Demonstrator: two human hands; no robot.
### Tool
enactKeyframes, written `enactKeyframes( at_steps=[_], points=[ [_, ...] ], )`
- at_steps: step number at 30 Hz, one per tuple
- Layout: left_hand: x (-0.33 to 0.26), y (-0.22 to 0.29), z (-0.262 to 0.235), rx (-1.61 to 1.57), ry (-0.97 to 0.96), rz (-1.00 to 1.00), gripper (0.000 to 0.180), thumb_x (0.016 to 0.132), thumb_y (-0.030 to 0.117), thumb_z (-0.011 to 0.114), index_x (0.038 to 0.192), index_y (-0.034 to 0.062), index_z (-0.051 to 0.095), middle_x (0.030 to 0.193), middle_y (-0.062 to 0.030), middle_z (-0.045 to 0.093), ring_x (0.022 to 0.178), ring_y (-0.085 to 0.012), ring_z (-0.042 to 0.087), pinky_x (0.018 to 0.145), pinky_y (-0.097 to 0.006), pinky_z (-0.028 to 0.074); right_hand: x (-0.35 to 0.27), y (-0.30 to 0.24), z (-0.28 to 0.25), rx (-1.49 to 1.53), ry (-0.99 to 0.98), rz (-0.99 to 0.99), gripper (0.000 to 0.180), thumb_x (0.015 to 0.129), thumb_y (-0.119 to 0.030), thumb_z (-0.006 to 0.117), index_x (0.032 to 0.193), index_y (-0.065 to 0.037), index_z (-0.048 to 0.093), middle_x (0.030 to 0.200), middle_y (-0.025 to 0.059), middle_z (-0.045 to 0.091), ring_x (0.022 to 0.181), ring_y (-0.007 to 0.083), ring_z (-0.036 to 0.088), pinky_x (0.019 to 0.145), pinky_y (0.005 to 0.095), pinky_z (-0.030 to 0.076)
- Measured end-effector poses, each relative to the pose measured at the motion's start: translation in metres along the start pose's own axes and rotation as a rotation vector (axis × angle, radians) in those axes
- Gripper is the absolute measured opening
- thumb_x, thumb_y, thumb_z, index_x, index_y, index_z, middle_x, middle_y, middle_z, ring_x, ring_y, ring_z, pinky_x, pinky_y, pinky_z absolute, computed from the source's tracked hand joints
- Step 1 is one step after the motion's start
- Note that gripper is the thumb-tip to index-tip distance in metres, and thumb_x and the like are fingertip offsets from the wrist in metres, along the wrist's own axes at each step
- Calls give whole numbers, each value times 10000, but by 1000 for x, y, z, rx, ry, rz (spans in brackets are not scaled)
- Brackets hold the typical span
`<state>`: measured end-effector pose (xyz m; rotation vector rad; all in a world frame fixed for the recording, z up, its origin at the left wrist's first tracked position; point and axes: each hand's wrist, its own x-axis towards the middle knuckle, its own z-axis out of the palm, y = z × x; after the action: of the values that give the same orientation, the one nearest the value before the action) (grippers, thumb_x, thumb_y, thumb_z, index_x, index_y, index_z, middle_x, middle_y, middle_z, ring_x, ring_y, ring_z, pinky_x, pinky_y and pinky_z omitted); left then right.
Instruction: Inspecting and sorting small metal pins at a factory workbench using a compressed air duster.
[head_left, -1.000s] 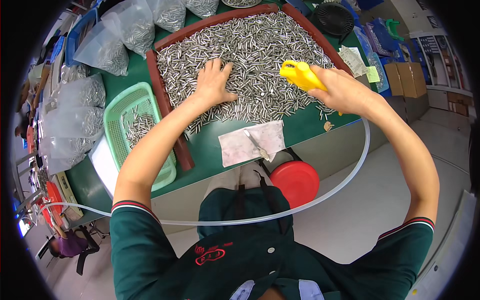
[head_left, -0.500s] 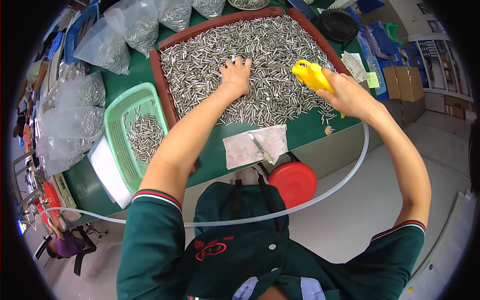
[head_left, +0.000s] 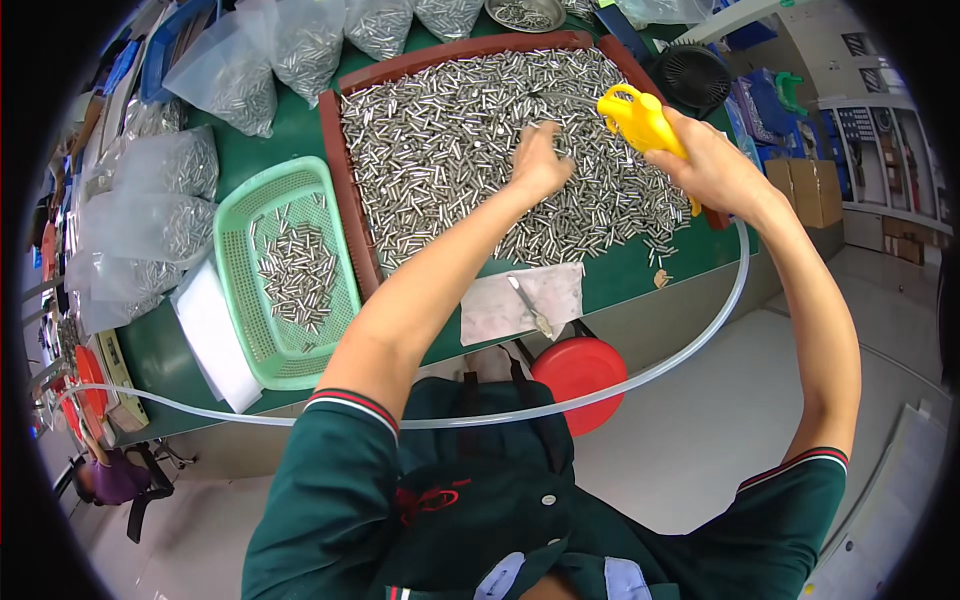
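Note:
Small shiny metal pins [head_left: 430,150] cover the bench inside a reddish-brown frame [head_left: 347,200]. My left hand [head_left: 541,165] is over the middle of the pins, fingers spread and slightly blurred, apparently touching the top layer. No pin shows in its grasp. In my right hand [head_left: 718,158] is a yellow air blow gun [head_left: 638,120], held above the frame's right part. Its thin nozzle points left, toward the pins beyond my left hand. A clear hose [head_left: 742,280] hangs below my right wrist and curves across in front of me.
Left of the frame sits a green basket [head_left: 345,255] holding more pins. Clear bags of pins [head_left: 245,90] line the left and back. Near the front edge, a stained cloth [head_left: 485,315] bears a slim tool [head_left: 528,303]. A black fan [head_left: 692,78] stands back right; a red stool [head_left: 590,375] is below.
My left hand has moved right across the pins, its fingers now blurred. The blow gun stays in my right hand, its nozzle still pointing left. The whole view has shifted slightly.

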<state>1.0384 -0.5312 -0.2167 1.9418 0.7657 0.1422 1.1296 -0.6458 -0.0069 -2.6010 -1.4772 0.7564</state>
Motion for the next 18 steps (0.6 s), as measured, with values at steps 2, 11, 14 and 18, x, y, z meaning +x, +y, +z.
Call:
enactKeyframes(
  at_steps=[2, 11, 14, 18],
  points=[
    [-11, -10, -11, 47, -113, 304, 540, 704, 147, 643, 1217, 52, 505, 1281, -209, 445, 1185, -357, 439, 998, -381, 365, -8, -7, 3, -26, 55, -78, 347, 832, -205, 588, 1048, 47, 489, 877, 248, 613, 885, 388, 598, 752, 432, 473],
    [-35, -57, -110, 671, -275, 555, 543, 660, 207, 679, 1160, 59, 529, 1230, -129, 472, 1218, -307, 387, 998, -436, 296, -22, 1, 0, -9, -158, 37, 394, 837, -183, 597, 1120, 54, 458, 911, 260, 599, 873, 372, 601, 752, 408, 466],
    [-49, -68, -115, 707, -243, 572, 625, 633, 231, 714, 1199, 71, 503, 1274, -138, 426, 1267, -300, 319, 1009, -472, 266, -33, 9, 14, -57, -117, -26, 357, 831, -172, 599, 1080, 47, 466, 874, 248, 605, 835, 378, 605, 734, 419, 468],
    [-59, -61, -107, 757, -271, 576, 799, 587, 265, 755, 1291, 100, 413, 1357, -142, 338, 1318, -316, 249, 1049, -553, 201, -44, 26, 22, 18, -32, -25, 354, 839, -183, 603, 1085, 37, 474, 818, 241, 611, 802, 372, 613, 720, 416, 472]
  ],
)
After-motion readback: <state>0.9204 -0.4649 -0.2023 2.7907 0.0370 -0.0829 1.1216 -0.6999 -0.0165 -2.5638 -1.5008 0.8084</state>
